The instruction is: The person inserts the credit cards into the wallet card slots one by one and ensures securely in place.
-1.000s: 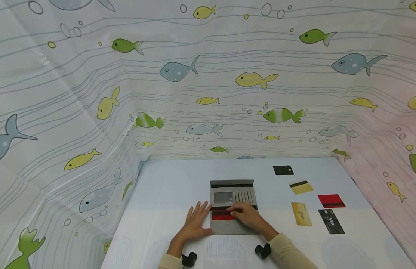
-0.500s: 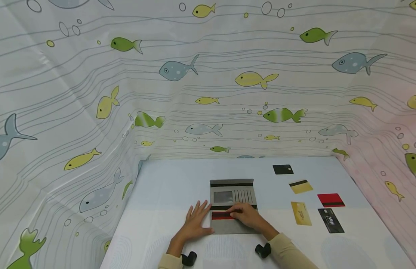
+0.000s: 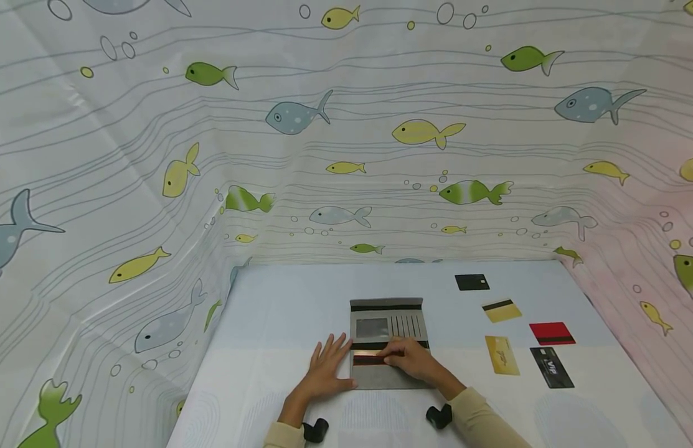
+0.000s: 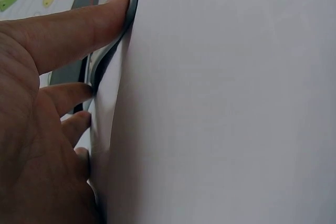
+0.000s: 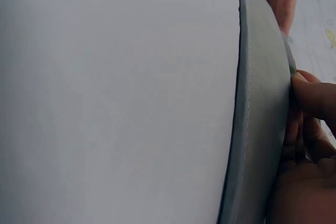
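Observation:
An unfolded grey wallet (image 3: 388,378) lies on the table, with a clear window and a row of card slots in its far half. My right hand (image 3: 411,359) pinches the right end of a red card with a black stripe (image 3: 367,359) at the wallet's near half. The fingers and thumb hide that end of the card. Along the wallet's left edge rests my left hand (image 3: 325,372), fingers spread and thumb pressing the near left corner. In the left wrist view, the left thumb (image 4: 107,19) lies on the wallet's rim. The right wrist view shows the wallet's stitched edge (image 5: 247,103) beside the right hand.
On the right of the white table (image 3: 279,298) lie a black chip card (image 3: 472,282), a gold striped card (image 3: 502,311), another gold card (image 3: 502,356), a red card (image 3: 552,333) and a black VIP card (image 3: 551,368). A fish-patterned cloth (image 3: 380,186) stands behind.
The pinched red card has tilted a little, its surface now catching light and showing less red. Both hands stay in nearly the same place, and the wallet has not moved.

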Available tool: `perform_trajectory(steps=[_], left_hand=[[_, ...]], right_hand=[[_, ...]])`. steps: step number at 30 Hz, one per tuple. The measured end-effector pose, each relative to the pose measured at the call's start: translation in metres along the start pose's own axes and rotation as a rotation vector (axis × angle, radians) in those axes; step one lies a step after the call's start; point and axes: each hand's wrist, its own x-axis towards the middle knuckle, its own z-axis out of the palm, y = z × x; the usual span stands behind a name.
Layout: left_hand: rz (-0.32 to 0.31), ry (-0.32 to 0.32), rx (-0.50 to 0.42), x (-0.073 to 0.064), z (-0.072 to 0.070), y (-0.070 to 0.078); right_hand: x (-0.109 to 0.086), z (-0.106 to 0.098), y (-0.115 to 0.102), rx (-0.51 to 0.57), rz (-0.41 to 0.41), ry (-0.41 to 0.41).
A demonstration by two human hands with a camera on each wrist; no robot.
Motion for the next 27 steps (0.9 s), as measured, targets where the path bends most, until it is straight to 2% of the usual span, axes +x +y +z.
perform_trajectory(steps=[8,15,21,27], left_hand=[[0.0,0.004,0.002,-0.0004,0.001,-0.0001],[0.004,0.008,0.007,0.0007,0.0028,-0.0025],[-0.002,0.002,0.014,0.0011,0.0035,-0.0022],[0.0,0.008,0.013,0.0009,0.0036,-0.0015]], right_hand=[[0.0004,0.001,0.0022,0.0,-0.023,-0.018],[-0.0003,0.002,0.0028,0.035,-0.075,-0.013],[-0.0012,0.003,0.0019,0.061,-0.08,-0.004],[-0.0009,0.0032,0.0035,0.019,-0.113,0.004]])
